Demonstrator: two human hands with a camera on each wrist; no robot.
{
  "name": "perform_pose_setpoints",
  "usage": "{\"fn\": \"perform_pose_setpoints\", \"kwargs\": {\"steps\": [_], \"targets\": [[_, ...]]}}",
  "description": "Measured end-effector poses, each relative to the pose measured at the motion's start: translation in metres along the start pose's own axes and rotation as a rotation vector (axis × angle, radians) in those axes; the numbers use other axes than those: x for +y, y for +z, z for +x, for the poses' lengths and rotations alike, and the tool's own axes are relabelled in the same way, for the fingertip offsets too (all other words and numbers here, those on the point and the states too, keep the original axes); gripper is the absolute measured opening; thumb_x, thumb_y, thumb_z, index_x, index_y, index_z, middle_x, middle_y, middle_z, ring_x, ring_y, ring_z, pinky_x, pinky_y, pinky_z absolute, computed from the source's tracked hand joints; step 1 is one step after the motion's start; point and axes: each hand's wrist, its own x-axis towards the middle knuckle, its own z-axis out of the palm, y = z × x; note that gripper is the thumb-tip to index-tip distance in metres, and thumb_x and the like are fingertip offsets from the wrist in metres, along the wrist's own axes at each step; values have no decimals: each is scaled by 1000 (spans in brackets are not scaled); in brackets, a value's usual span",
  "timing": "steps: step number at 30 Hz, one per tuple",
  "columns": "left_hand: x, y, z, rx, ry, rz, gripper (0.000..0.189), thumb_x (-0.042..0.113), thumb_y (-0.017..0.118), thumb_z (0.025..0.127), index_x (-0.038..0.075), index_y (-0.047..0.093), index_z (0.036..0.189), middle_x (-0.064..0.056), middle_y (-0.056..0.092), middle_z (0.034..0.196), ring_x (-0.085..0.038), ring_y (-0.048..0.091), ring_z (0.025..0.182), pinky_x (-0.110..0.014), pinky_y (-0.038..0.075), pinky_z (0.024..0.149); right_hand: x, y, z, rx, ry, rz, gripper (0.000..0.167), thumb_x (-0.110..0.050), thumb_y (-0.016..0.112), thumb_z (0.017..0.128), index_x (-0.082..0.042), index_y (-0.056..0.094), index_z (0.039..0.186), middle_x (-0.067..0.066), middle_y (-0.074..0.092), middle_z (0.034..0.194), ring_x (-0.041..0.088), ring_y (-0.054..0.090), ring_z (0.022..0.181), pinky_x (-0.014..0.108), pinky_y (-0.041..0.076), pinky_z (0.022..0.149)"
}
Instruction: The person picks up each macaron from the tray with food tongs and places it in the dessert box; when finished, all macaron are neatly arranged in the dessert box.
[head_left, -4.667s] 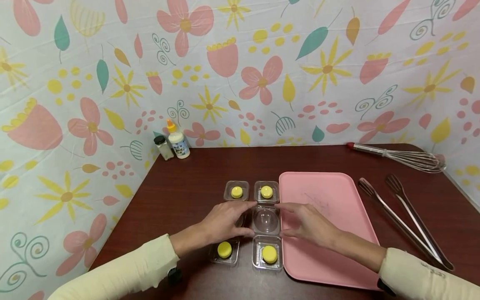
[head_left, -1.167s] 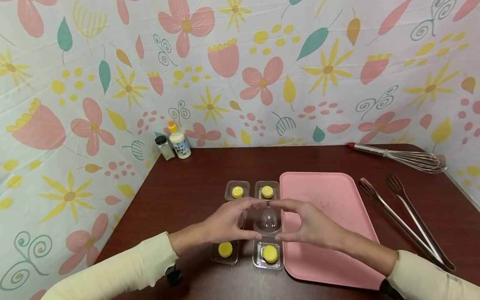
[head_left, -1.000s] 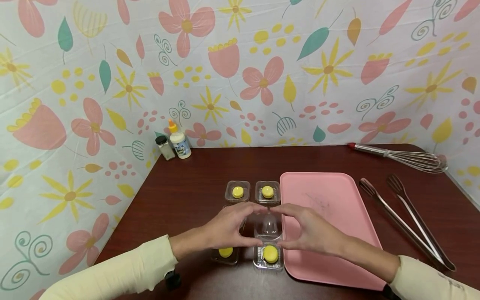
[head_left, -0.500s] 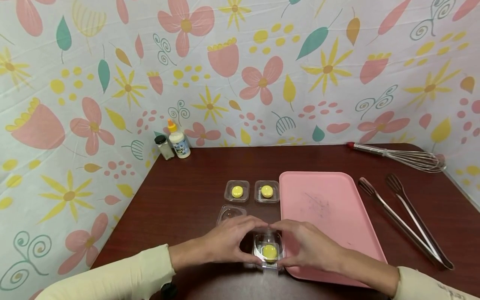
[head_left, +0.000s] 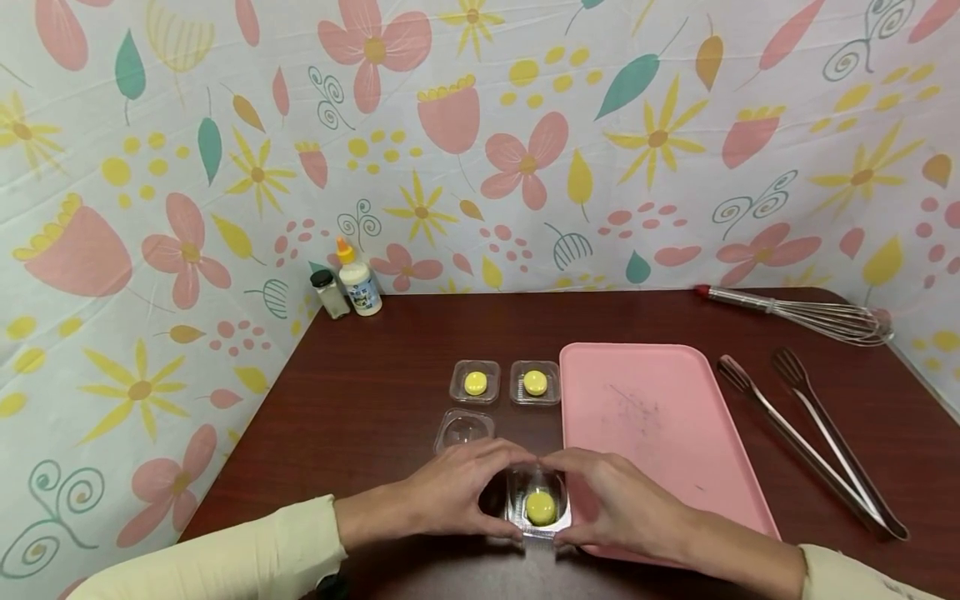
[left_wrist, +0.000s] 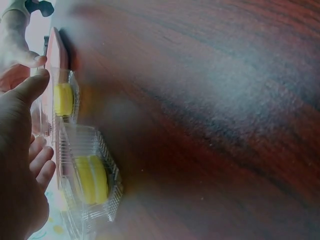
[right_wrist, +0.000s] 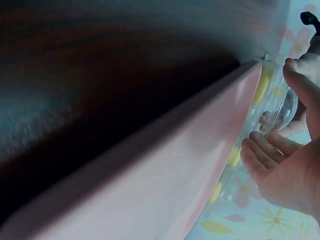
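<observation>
My left hand (head_left: 465,487) and right hand (head_left: 630,508) pinch opposite edges of a clear domed plastic lid (right_wrist: 288,111). The lid is close over the front right clear container (head_left: 517,510), which holds a yellow macaron (head_left: 540,507). My thumbs are at its near corners and my fingertips meet at its far side. In the left wrist view, another macaron (left_wrist: 92,180) sits in a clear container (left_wrist: 112,170) below my left hand; the head view hides it. A second domed lid (head_left: 462,428) lies on the table just beyond my left hand.
Two more clear containers with yellow macarons (head_left: 476,383) stand behind the lid. A pink tray (head_left: 675,417) lies beside my right hand. Farther right are metal tongs (head_left: 817,450) and a whisk (head_left: 802,312). A glue bottle (head_left: 360,283) and a small jar (head_left: 330,296) stand back left.
Both hands have picked up the right-hand lid from the table and brought it toward me, over the front right container. In the last half second they moved only slightly.
</observation>
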Motion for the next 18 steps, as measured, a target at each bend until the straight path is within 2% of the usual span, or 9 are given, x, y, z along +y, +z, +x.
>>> {"fn": "perform_pose_setpoints", "kwargs": {"steps": [9,18], "targets": [[1,5,-1,-2,8,8,88,57,91,79,18,56,149,7,62,142,-5,57,130,-27,48,109,-2,9,-4,26,-17,3,76,-23,102,68,-4,69,133,0,74,125,19,70,116,41,58,99],[-5,6,3,-10,-9,-3,84,51,92,80,15,58,148,4,65,140,-6,59,130,-25,48,109,3,8,2,31,10,-5,72,-23,102,69,-3,70,131,3,76,120,14,71,106,37,61,93]]}}
